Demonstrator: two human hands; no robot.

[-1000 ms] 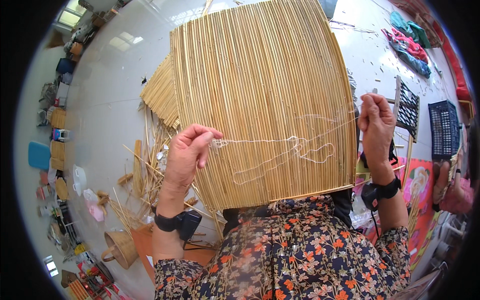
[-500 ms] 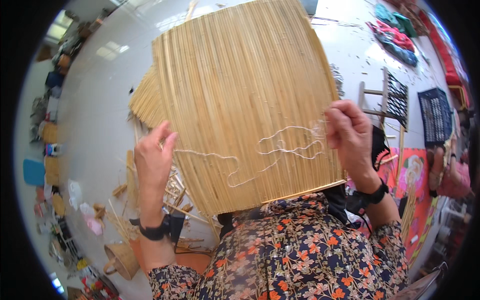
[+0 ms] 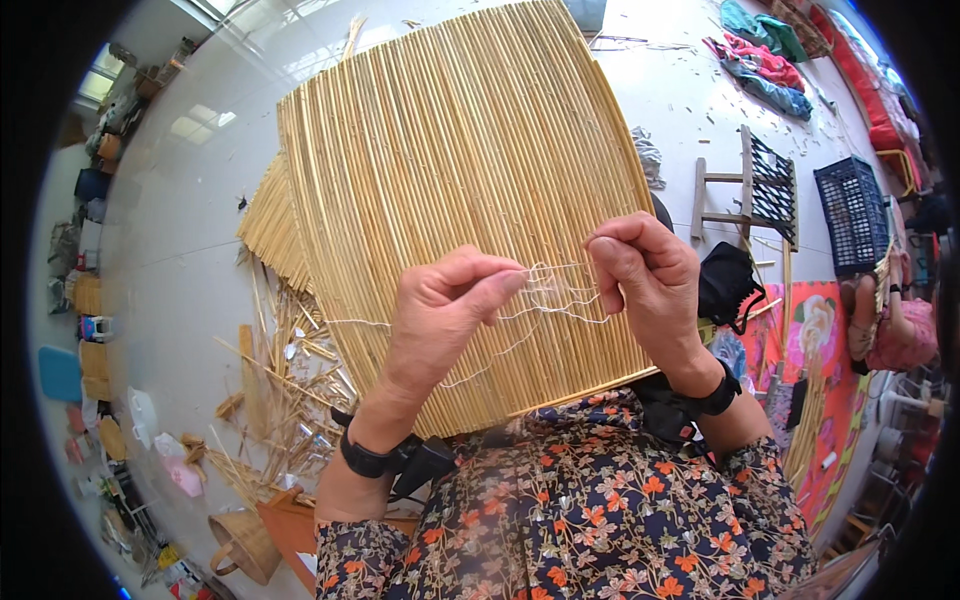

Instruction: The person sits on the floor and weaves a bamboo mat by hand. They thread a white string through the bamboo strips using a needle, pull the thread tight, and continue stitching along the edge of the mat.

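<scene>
From here I lose the white thread [image 3: 360, 322] behind the left hand [image 3: 440, 310], and the bent fingers [image 3: 622, 258] of the right hand [image 3: 655, 290] cover its end; its loops are too fine to trace. The larger mat [image 3: 450, 150] hides much of the smaller one [image 3: 270, 230]. A bluish object [image 3: 587, 14] is cut off up top.

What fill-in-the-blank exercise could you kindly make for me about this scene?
1. Above the mat, a line of white ____ runs between the left hand and the right hand.
2. The strap on the left wrist is ____ in colour.
3. The dark blue crate is toward the picture's ____ side.
4. The brightest leaves on the shirt are ____.

Missing words: thread; black; right; orange.
</scene>
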